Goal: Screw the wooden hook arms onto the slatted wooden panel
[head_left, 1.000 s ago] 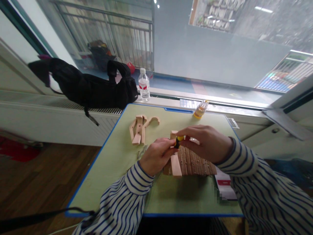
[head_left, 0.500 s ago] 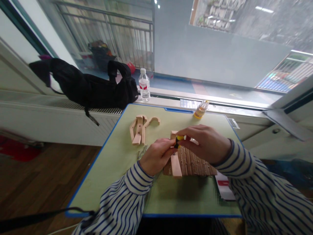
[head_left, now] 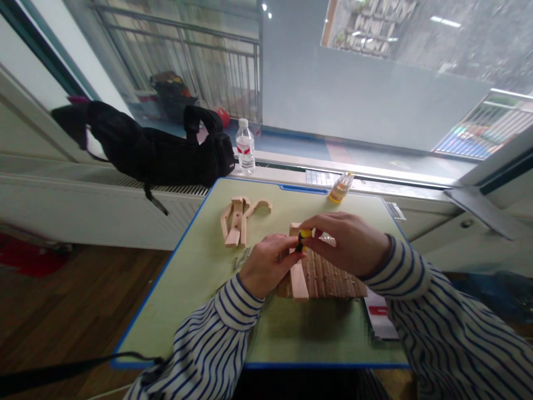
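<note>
Left hand: fingers curled, thumb and forefinger pinching the dark lower part of the yellow-and-black tool. The heel of the hand rests on the table at the near-left edge of the panel, probably to brace the tool low down.

Right hand: arched over the tool from the right, with the fingertips closed on its yellow top. A grip from above like this suits turning or pressing down.

Yellow-and-black tool: small and stubby, roughly upright, between the two hands over the far-left corner of the slatted wooden panel. Its tip is hidden by the fingers, so I cannot tell what it meets.

Slatted wooden panel: lies flat on the green table, mid-table, slats running near to far, with small holes along them. Both wrists cover part of it, which likely keeps it from sliding.

Wooden bar: lies along the left edge of the panel, touching it, directly beneath the tool.

Curved wooden pieces: grouped to the far left, well apart from the hands.

Small metal bits: loose on the table just left of the left hand, within easy reach.

Amber bottle: at the far table edge.

Water bottle, black bag: on the sill beyond.

Printed sheet: near-right, partly under the right sleeve.
</note>
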### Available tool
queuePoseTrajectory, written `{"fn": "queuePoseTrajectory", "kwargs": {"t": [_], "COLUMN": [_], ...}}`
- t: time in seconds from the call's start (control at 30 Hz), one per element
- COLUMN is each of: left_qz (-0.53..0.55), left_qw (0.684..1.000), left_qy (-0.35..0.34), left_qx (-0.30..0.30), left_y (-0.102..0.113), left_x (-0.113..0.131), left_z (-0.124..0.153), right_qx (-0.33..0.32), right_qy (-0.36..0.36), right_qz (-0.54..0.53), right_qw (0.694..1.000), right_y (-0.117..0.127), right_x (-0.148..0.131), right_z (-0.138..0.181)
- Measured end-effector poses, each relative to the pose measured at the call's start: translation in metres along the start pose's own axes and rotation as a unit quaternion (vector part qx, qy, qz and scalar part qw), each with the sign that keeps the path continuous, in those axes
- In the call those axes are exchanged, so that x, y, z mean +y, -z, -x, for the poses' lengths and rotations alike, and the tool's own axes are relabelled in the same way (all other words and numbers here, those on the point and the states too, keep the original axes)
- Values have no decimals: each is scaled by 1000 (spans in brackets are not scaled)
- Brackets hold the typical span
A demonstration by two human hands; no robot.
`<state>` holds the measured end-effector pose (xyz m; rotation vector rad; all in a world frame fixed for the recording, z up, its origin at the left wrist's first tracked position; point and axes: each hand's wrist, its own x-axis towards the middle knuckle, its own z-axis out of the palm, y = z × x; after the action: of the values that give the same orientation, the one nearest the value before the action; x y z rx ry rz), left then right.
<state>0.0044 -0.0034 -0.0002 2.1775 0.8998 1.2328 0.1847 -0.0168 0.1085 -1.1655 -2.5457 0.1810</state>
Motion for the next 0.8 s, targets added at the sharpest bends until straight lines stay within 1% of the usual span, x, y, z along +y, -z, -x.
{"fn": "queuePoseTrajectory", "kwargs": {"t": [0.23,0.47,0.8], "left_qz": [-5,-16,-16], "left_qw": [1000,1000,999], "left_qy": [3,-8,-16], "left_qx": [9,-10,-38], "left_y": [1,2,2], "left_x": [-1,2,3], "left_z": [0,-1,-3], "right_qx": [-6,6,1], "right_qy": [43,24,-1], "right_qz": [-32,-19,6], "right_qw": [999,1000,1000], "right_y": [-2,-3,-3], "right_x": [0,1,1], "right_z": [-1,0,2]}}
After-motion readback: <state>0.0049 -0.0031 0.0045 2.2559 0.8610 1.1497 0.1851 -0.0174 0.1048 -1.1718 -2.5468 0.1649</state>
